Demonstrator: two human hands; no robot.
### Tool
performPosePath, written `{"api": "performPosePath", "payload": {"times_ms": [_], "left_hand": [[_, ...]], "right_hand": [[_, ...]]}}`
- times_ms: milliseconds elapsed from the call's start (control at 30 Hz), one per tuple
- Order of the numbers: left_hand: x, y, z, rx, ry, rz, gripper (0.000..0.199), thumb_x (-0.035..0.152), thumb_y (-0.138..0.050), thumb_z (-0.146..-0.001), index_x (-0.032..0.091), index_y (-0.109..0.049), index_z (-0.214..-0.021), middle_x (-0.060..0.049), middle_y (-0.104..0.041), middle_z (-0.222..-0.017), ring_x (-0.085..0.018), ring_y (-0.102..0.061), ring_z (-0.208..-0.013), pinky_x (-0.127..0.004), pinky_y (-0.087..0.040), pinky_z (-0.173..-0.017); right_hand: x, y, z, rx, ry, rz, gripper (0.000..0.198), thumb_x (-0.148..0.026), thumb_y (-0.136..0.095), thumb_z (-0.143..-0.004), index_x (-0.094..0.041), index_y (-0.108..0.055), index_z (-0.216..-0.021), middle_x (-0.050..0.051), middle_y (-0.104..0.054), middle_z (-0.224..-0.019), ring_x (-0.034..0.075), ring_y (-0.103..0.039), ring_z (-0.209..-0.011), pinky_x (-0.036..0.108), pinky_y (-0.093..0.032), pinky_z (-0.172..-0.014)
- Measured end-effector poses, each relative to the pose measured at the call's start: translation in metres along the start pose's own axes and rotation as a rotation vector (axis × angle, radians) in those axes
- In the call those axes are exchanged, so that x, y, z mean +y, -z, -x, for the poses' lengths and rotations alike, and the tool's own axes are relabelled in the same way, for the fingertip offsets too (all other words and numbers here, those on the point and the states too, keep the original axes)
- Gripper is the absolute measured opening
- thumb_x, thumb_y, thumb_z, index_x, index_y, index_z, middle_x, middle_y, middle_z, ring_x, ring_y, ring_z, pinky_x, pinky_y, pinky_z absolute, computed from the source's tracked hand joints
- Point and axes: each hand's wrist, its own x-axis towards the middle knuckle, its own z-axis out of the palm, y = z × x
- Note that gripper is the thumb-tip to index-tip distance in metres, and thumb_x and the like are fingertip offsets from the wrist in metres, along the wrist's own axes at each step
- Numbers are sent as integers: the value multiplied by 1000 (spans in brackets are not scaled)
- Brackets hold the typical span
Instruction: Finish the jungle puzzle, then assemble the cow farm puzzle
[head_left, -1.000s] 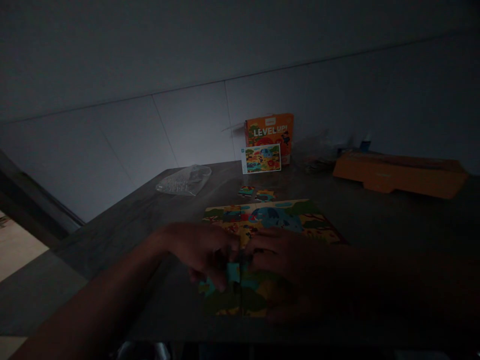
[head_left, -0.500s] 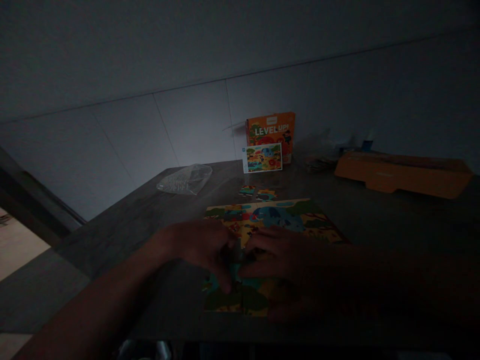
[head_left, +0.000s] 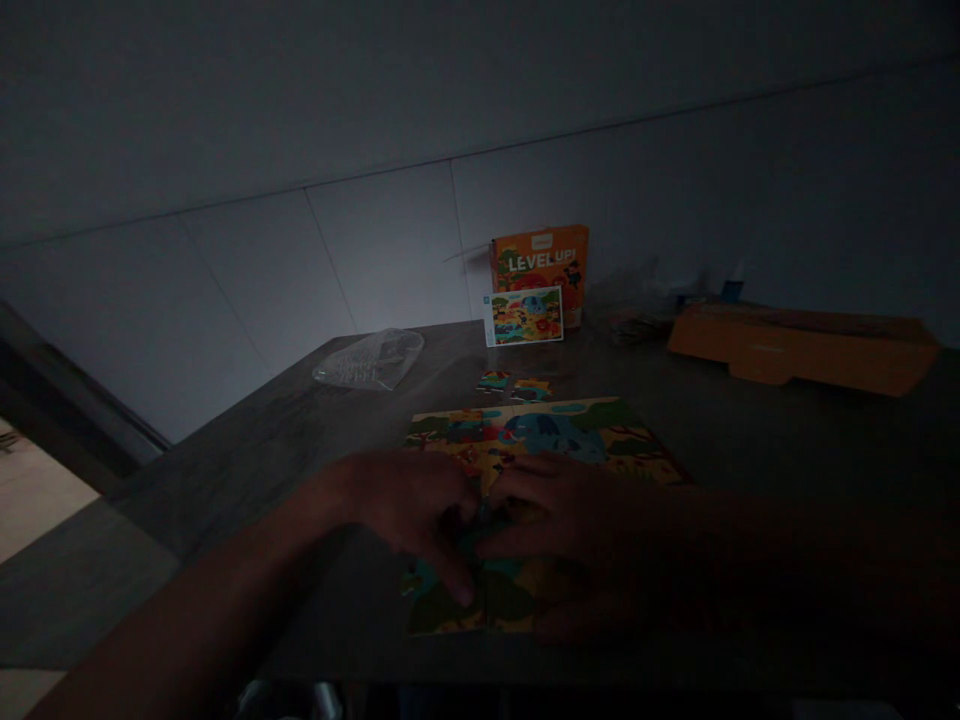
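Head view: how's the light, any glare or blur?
Head view: dark overall, right forearm nearly lost in shadow; head view: wall brightest left of the orange box; head view: no harsh glare, left hand slightly soft, orange box crisper.

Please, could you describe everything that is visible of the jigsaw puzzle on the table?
The jigsaw puzzle looks like printed card and lies flat on the grey table. A blue elephant and trees show at its far side, green and teal shapes nearer. The left hand and right hand cover parts of it, apparently touching; gaps there cannot be judged.
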Motion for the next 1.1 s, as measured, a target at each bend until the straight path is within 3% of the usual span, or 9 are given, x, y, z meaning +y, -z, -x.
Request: {"api": "performPosePath", "payload": {"times_ms": [233,433,667,833,967,1033,1100], "left_hand": [[-3,0,-2,1,-34,63,49,63,-78,-71,17,-60,-66,4,-60,-59,-11,-51,-52,-22,-34,-47],[-5,-2,-3,1,-34,126,48,59,-80,-71,17,-59,-62,4,-57,-54,-10,-49,-49,-21,-34,-45],[-3,0,-6,21,-30,20,45,54,-81,-72,16,-59,-61,4,-56,-55,-9,-46,-47,-22,-28,-44],[-8,5,-3,160,-40,46,40,53,-74,-80,16,-62,-68,4,-56,-59,-9,-48,-52,-21,-28,-47],[-29,14,-1,462,91,-50,38,51,-67,-85,16,-58,-72,3,-54,-61,-11,-48,-54,-23,-30,-51],[-43,16,-3,626,163,-76,32,48,-64,-87,16,-61,-83,0,-62,-75,-14,-56,-64,-24,-38,-60],[-55,16,-7,684,161,-104,33,46,-64,-87,16,-62,-102,-7,-67,-100,-19,-62,-85,-27,-44,-75]], "right_hand": [[-2,3,1,-4,19,2,50,-48,-63,-89,-22,-62,-132,13,-53,-123,26,-51,-112,41,-42,-96],[13,-12,3,82,118,62,56,-51,-66,-86,-23,-59,-134,13,-52,-126,26,-49,-112,43,-41,-97],[6,-8,2,78,91,91,55,-51,-67,-85,-22,-61,-132,14,-54,-126,28,-49,-113,44,-40,-99],[6,-8,2,96,96,79,54,-50,-67,-85,-20,-64,-130,15,-55,-126,28,-50,-115,45,-39,-100],[15,-17,3,140,129,59,54,-51,-69,-83,-18,-65,-126,15,-57,-121,27,-52,-108,44,-42,-94],[19,-21,3,151,137,52,52,-49,-69,-84,-20,-65,-126,13,-57,-119,26,-52,-105,44,-42,-94],[22,-23,4,167,152,52,50,-48,-68,-85,-21,-64,-127,13,-56,-119,25,-52,-105,44,-41,-93]]}}
